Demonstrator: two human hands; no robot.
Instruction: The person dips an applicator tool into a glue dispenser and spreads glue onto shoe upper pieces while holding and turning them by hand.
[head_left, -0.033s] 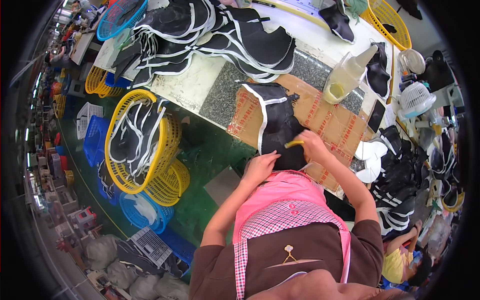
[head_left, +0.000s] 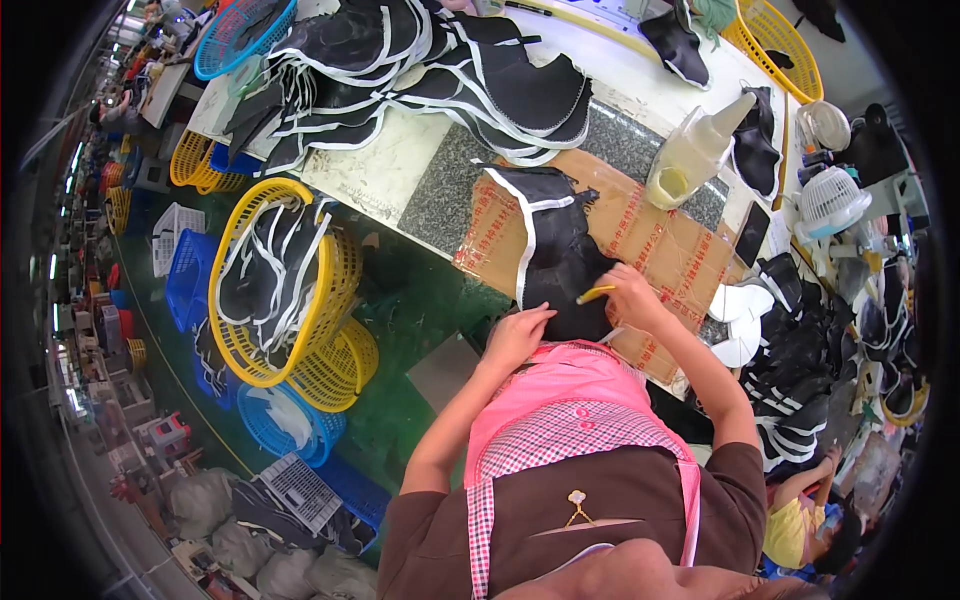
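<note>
A black shoe-upper piece with white edging lies on a flattened cardboard sheet, its near end close to my apron. My left hand grips its near left edge, fingers pressed together at the rim. In my right hand, closed fingers hold a short yellow brush-like tool, its tip angled down to the left over the black surface. Whether the tip touches cannot be made out. Beyond the piece, to the right, stands a translucent squeeze bottle with a long nozzle and a yellowish patch low on it.
More white-edged black pieces are heaped across the table's far side. Yellow baskets stand at the left, one filled with pieces. White cutouts and piled black pieces lie on the right, near a small fan. Another person sits at lower right.
My right hand and the yellow tool have shifted slightly right and toward me over the black piece. My left hand has barely moved.
</note>
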